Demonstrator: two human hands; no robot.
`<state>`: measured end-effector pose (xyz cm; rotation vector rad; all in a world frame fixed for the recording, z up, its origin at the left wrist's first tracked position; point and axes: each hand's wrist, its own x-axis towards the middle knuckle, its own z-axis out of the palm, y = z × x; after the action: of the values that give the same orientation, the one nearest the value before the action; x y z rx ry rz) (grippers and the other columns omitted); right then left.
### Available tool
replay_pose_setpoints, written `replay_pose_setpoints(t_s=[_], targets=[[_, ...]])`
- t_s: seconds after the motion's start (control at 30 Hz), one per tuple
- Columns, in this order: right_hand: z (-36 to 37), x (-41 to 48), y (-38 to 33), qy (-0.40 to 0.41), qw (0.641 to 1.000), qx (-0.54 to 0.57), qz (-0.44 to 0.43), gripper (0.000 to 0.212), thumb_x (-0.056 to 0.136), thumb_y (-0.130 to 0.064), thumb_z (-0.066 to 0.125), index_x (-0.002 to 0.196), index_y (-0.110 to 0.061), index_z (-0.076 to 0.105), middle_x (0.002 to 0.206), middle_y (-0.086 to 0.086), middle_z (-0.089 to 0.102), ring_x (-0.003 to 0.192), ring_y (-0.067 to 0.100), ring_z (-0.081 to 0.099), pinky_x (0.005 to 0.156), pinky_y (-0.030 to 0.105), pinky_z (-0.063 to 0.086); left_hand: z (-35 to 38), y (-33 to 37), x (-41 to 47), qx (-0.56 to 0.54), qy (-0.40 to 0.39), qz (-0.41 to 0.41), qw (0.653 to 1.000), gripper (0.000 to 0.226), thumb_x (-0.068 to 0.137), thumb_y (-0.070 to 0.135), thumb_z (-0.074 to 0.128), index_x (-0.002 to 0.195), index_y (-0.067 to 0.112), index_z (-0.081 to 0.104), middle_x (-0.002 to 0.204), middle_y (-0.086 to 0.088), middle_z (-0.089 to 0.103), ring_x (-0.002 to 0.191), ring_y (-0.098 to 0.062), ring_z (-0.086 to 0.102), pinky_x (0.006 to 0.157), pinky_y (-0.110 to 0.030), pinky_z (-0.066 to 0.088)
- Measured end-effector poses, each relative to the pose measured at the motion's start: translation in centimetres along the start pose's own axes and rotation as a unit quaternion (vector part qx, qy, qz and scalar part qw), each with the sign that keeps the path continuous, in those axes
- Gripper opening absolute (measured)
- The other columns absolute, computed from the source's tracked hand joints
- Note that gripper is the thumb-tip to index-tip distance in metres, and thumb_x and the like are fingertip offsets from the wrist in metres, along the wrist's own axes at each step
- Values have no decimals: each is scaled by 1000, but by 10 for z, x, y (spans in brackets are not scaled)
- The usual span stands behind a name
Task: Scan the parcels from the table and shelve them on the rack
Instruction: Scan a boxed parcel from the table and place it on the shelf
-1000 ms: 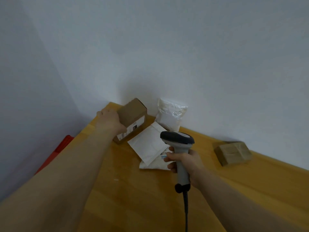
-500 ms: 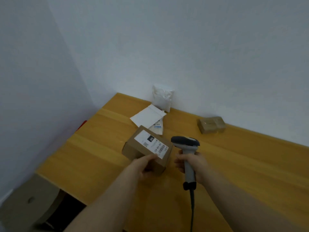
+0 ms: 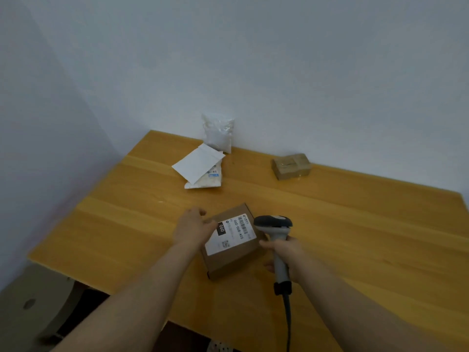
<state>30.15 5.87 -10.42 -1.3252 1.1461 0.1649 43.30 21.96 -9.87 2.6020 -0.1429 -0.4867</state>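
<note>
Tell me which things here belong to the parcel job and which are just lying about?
Job: labelled brown cardboard box, grey handheld scanner, flat white envelope, white plastic bag, small taped brown box.
Lying about: beige rounded board below the wooden table.

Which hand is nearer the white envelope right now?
Left. The left hand holds the labelled box just this side of the white envelope; the right hand, gripping the scanner, is farther right.
</note>
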Motion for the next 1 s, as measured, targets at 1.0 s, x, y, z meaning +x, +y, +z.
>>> replay_pose_setpoints(t_s=[1.0], targets=[[-17, -46, -53, -174, 975, 59, -125, 25, 78, 0, 72, 102, -4, 63, 57, 2, 64, 45, 13, 57, 47, 26, 49, -66, 9, -12, -370, -84, -80, 922, 58, 67, 6, 84, 118, 0, 57, 115, -14, 65, 108, -31, 60, 97, -48, 49]])
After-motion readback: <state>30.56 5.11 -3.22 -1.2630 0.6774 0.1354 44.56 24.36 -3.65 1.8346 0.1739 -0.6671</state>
